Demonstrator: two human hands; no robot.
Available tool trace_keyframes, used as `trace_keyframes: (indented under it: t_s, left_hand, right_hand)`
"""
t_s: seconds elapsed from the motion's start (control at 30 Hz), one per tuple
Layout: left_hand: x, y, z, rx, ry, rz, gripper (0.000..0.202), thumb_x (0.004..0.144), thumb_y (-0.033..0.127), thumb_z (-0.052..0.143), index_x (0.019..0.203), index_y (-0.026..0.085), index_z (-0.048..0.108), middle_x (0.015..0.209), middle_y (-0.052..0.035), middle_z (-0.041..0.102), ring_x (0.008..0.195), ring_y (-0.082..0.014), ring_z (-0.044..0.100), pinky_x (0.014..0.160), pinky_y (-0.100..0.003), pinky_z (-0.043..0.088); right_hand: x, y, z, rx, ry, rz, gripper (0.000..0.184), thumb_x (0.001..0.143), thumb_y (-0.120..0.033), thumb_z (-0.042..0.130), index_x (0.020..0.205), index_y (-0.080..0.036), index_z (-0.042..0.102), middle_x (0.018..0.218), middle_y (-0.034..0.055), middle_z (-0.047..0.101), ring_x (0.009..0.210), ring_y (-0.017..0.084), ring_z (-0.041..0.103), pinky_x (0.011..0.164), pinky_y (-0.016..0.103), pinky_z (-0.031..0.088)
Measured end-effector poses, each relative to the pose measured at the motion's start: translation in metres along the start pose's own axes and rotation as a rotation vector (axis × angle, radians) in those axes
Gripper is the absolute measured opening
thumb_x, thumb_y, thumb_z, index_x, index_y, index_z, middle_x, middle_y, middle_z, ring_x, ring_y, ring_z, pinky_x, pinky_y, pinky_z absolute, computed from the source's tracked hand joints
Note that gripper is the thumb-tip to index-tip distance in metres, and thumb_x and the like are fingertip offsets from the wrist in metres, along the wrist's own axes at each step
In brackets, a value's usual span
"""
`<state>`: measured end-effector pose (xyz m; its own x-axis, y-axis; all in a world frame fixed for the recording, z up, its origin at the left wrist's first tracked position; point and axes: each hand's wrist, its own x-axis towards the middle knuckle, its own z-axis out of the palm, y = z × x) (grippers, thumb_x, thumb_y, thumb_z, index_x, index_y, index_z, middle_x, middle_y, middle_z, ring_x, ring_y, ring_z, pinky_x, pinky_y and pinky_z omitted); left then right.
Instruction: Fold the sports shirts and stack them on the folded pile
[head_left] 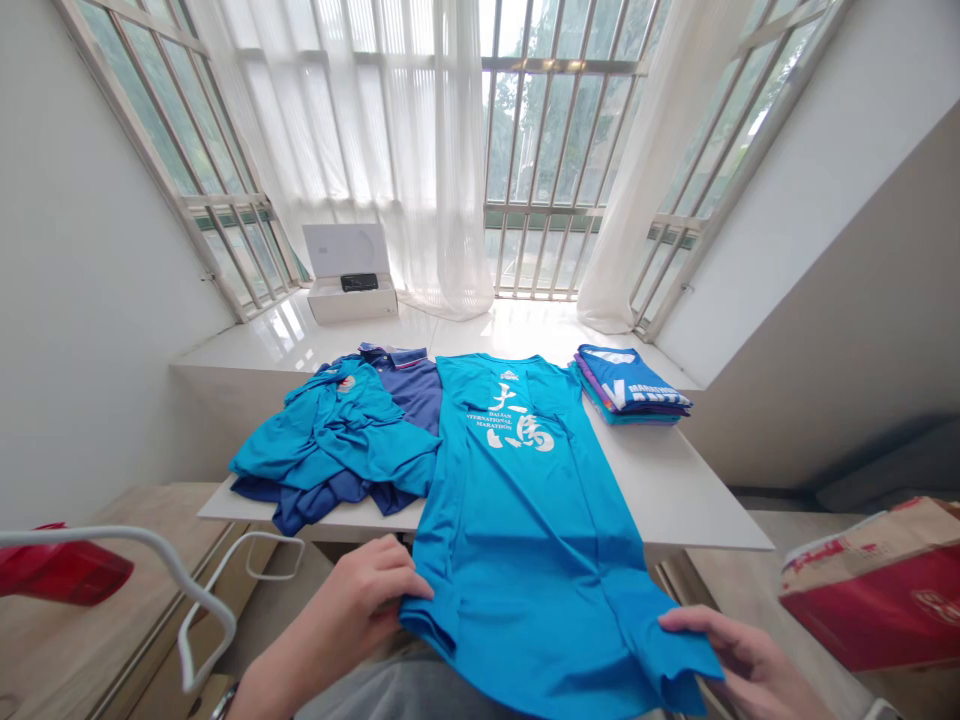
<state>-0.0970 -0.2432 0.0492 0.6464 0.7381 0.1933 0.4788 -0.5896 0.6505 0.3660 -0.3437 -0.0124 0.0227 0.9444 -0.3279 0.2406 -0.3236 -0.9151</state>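
A turquoise T-shirt point(525, 510) with white marathon lettering lies spread on the white table, its lower end hanging over the front edge towards me. My left hand point(375, 590) grips its left side near the hem, where the cloth is turned inward. At the right lower corner my right hand point(739, 655) pinches the hem between thumb and fingers. To the left, a crumpled turquoise shirt point(330, 430) lies on a dark blue polo shirt point(409, 385). A stack of folded shirts point(630, 385), a blue one on top, sits to the right of the spread T-shirt.
An open white box point(352, 300) holding a black object point(359, 282) stands on the sill by the curtained window. A bent white metal frame point(202, 600) and a red object point(67, 570) are at lower left. At right is a red and brown paper bag point(877, 590).
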Motion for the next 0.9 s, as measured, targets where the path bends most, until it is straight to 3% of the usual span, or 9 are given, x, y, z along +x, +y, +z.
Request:
trace_keyframes:
  t_s: [0.1, 0.2, 0.3, 0.4, 0.5, 0.57, 0.73, 0.9]
  left_hand:
    - [0.043, -0.004, -0.031, -0.103, 0.015, 0.034, 0.017, 0.091, 0.028, 0.06, 0.086, 0.026, 0.076, 0.097, -0.0078, 0.068, 0.088, -0.0196, 0.064, 0.077, -0.027, 0.052]
    - [0.096, -0.024, -0.056, -0.234, -0.043, 0.064, 0.019, 0.09, 0.036, 0.061, 0.093, 0.022, 0.074, 0.113, -0.0097, 0.067, 0.1, -0.0226, 0.064, 0.088, -0.031, 0.051]
    - [0.152, -0.06, -0.065, -0.259, -0.091, -0.005, 0.031, 0.09, 0.044, 0.058, 0.1, 0.019, 0.072, 0.098, -0.0084, 0.071, 0.092, -0.0237, 0.064, 0.081, -0.032, 0.052]
    - [0.192, -0.105, -0.057, -0.062, -0.088, -0.093, 0.03, 0.086, 0.044, 0.057, 0.086, 0.016, 0.071, 0.079, -0.0043, 0.067, 0.072, -0.0193, 0.06, 0.067, -0.028, 0.047]
    - [0.21, -0.139, -0.041, 0.133, -0.102, -0.149, 0.026, 0.08, 0.037, 0.059, 0.085, 0.015, 0.071, 0.072, -0.0032, 0.065, 0.067, -0.0181, 0.057, 0.065, -0.027, 0.042]
    - [0.215, -0.151, -0.035, 0.186, -0.126, -0.159, 0.027, 0.08, 0.036, 0.057, 0.088, 0.015, 0.072, 0.073, -0.0036, 0.066, 0.067, -0.018, 0.057, 0.064, -0.026, 0.04]
    - [0.23, -0.156, -0.039, 0.174, -0.271, -0.176, 0.033, 0.081, 0.045, 0.059, 0.084, 0.016, 0.073, 0.075, -0.0042, 0.069, 0.067, -0.0175, 0.057, 0.06, -0.025, 0.037]
    - [0.245, -0.163, -0.049, 0.029, -0.292, -0.095, 0.037, 0.082, 0.048, 0.061, 0.095, 0.015, 0.072, 0.089, -0.0058, 0.072, 0.079, -0.0188, 0.062, 0.068, -0.025, 0.044]
  right_hand:
    - [0.03, -0.041, -0.013, -0.129, 0.09, -0.155, 0.039, 0.062, -0.062, 0.077, 0.079, -0.027, 0.082, 0.084, 0.0129, 0.077, 0.078, 0.035, 0.07, 0.07, 0.042, 0.059]
    - [0.074, -0.083, -0.026, -0.236, 0.14, -0.346, 0.044, 0.064, -0.066, 0.074, 0.077, -0.025, 0.081, 0.086, 0.0128, 0.074, 0.084, 0.033, 0.068, 0.075, 0.04, 0.057]
    - [0.13, -0.112, -0.031, -0.305, 0.282, -0.451, 0.049, 0.066, -0.07, 0.072, 0.082, -0.024, 0.079, 0.098, 0.0104, 0.072, 0.093, 0.031, 0.066, 0.08, 0.038, 0.055]
    - [0.187, -0.115, -0.03, -0.361, 0.198, -0.37, 0.052, 0.07, -0.069, 0.067, 0.086, -0.021, 0.077, 0.092, 0.009, 0.075, 0.088, 0.03, 0.067, 0.074, 0.037, 0.055]
    - [0.227, -0.097, -0.029, -0.438, 0.155, -0.336, 0.047, 0.073, -0.063, 0.065, 0.086, -0.019, 0.076, 0.089, 0.0085, 0.076, 0.084, 0.03, 0.067, 0.074, 0.038, 0.054]
    - [0.239, -0.086, -0.03, -0.465, 0.175, -0.314, 0.045, 0.073, -0.06, 0.066, 0.088, -0.019, 0.076, 0.087, 0.0081, 0.076, 0.082, 0.029, 0.067, 0.072, 0.038, 0.053]
    - [0.247, -0.088, -0.031, -0.533, 0.239, -0.267, 0.051, 0.065, -0.065, 0.073, 0.091, -0.02, 0.075, 0.09, 0.0078, 0.076, 0.081, 0.029, 0.068, 0.066, 0.034, 0.053]
    - [0.252, -0.098, -0.029, -0.516, 0.215, -0.316, 0.056, 0.071, -0.074, 0.062, 0.08, -0.02, 0.072, 0.083, 0.0061, 0.075, 0.081, 0.027, 0.067, 0.066, 0.03, 0.051]
